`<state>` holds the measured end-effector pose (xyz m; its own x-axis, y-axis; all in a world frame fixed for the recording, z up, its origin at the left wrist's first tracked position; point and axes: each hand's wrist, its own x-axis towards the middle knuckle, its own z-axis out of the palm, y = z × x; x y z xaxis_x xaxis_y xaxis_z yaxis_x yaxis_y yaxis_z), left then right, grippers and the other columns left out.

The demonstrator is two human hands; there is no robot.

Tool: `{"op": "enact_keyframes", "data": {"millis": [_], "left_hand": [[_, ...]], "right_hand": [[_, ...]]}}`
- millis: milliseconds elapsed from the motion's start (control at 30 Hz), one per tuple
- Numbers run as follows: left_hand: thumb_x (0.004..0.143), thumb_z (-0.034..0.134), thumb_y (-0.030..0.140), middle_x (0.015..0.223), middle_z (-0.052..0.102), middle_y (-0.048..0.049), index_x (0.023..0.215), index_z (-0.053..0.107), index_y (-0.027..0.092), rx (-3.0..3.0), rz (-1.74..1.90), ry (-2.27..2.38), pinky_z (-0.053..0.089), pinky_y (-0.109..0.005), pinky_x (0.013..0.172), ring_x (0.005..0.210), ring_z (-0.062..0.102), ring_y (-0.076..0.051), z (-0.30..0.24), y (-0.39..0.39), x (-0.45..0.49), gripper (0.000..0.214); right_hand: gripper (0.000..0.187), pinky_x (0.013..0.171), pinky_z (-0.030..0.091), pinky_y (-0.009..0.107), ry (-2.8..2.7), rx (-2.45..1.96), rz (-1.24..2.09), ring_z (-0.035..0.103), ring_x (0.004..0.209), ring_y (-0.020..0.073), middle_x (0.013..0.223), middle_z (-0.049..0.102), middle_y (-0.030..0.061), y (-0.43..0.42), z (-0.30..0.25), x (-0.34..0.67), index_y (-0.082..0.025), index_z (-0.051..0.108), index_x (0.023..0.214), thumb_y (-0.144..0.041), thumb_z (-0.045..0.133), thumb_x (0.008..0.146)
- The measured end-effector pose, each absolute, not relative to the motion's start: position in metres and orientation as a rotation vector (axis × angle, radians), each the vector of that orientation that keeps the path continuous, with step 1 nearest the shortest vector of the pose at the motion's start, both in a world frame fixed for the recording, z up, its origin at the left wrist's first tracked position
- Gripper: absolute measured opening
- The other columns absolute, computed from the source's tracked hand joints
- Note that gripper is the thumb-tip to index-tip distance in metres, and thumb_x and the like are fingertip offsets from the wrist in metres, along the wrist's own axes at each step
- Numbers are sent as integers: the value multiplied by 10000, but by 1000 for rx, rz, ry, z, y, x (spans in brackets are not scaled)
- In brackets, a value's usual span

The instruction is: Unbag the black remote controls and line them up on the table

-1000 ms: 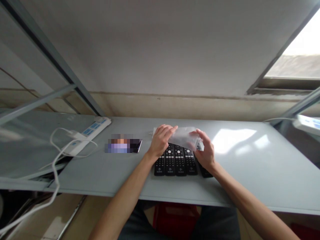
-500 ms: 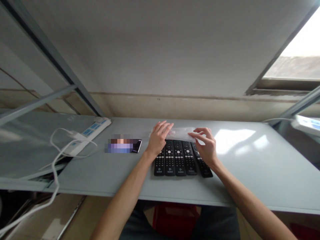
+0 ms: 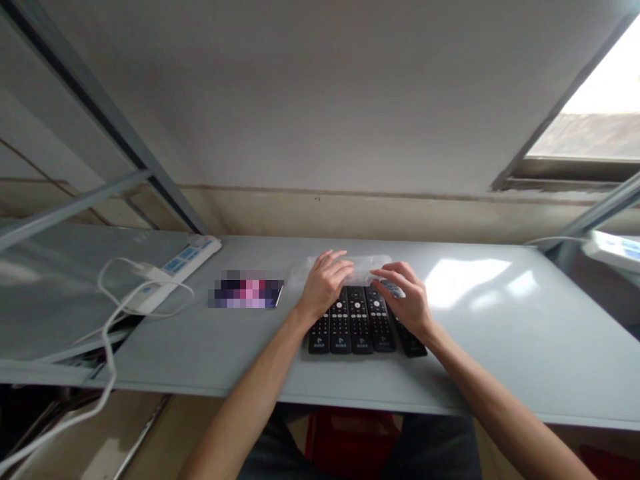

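Note:
Several black remote controls (image 3: 360, 327) lie side by side on the pale grey table (image 3: 500, 347), with their top ends pointing away from me. A clear plastic bag (image 3: 367, 267) lies flat along those top ends. My left hand (image 3: 325, 283) rests on the bag's left part, holding nothing. My right hand (image 3: 403, 300) curves over the top ends of the right-hand remotes, its fingertips at the bag's edge. It does not visibly grip anything. Part of the bag and the remotes' tops are hidden under my hands.
A smartphone (image 3: 246, 291) with a pixelated screen lies left of my left hand. Further left are a white power strip (image 3: 183, 270) and a tangled white cable (image 3: 113, 287). A wall rises behind the table, and a window (image 3: 585, 87) is at upper right.
The bag no longer stands raised between my hands and now lies lower and flatter. Both hands have come down and closer together over the remotes' top ends. The phone's blurred screen colours differ.

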<state>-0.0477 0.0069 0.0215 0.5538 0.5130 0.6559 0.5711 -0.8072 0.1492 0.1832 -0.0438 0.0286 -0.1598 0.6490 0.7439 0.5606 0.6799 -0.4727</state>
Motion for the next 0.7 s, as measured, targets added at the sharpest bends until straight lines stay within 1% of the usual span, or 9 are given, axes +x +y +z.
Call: {"op": "enact_keyframes", "data": {"millis": [100,233,400,467,500,533,600,667,700], "left_hand": [[1056,482,107,1161,782,-44,1095,743,189,-2680,-1146,-964,469,-543,1159,1337,600,-257,21,8,-49,276],[1062,504,139,1135,782,-39,1022,744,199,-2697,-1127,-945,466,-521,1157,1325,603,-249,21,7,-48,251],[1077,519,205,1116,780,-35,976,730,193,-2694,-1141,-924,468,-497,1152,1290,615,-251,21,6,-46,235],[1071,505,180,1137,775,-44,1053,730,190,-2700,-1136,-928,463,-497,1163,1299,607,-248,21,6,-47,226],[1061,483,146,1180,767,-54,1138,722,188,-2702,-1126,-941,454,-502,1175,1319,594,-248,22,7,-48,255],[1043,453,103,1248,748,-67,1250,695,187,-2696,-1117,-968,440,-509,1193,1349,573,-249,22,7,-49,329],[982,395,20,1396,680,-90,1472,569,186,-2672,-1093,-1045,399,-522,1232,1418,516,-254,23,9,-51,545],[921,370,-26,1477,621,-100,1589,443,189,-2646,-1061,-1110,358,-534,1260,1463,465,-266,23,11,-54,706],[902,366,-36,1474,619,-102,1607,417,193,-2640,-1043,-1125,348,-538,1264,1464,459,-273,23,11,-55,743]], "right_hand": [[167,795,563,421,-1826,-953,109,654,893,234,968,690,60,-44,31,183,-305,784,1111,-243,667,1009],[155,793,564,430,-1894,-914,93,632,898,238,970,705,58,-44,29,180,-306,782,1087,-235,669,1007],[140,777,567,428,-1942,-891,82,613,907,243,960,696,71,-44,28,178,-278,784,951,-215,668,997],[149,765,569,429,-1924,-901,77,618,886,241,931,696,67,-45,30,179,-277,779,917,-218,667,995],[152,765,571,431,-1909,-909,75,625,879,241,922,701,65,-46,31,180,-277,775,907,-218,666,996],[156,769,574,435,-1889,-916,75,634,875,240,917,709,63,-46,32,181,-277,771,901,-216,663,997],[159,791,584,446,-1850,-923,80,660,885,241,922,731,58,-45,33,184,-280,769,914,-208,656,999],[165,828,597,462,-1835,-914,94,688,923,247,959,760,58,-44,33,187,-288,782,989,-195,646,1003],[182,848,605,471,-1846,-903,105,700,951,250,994,775,61,-43,32,188,-291,788,1047,-191,642,1005]]}}
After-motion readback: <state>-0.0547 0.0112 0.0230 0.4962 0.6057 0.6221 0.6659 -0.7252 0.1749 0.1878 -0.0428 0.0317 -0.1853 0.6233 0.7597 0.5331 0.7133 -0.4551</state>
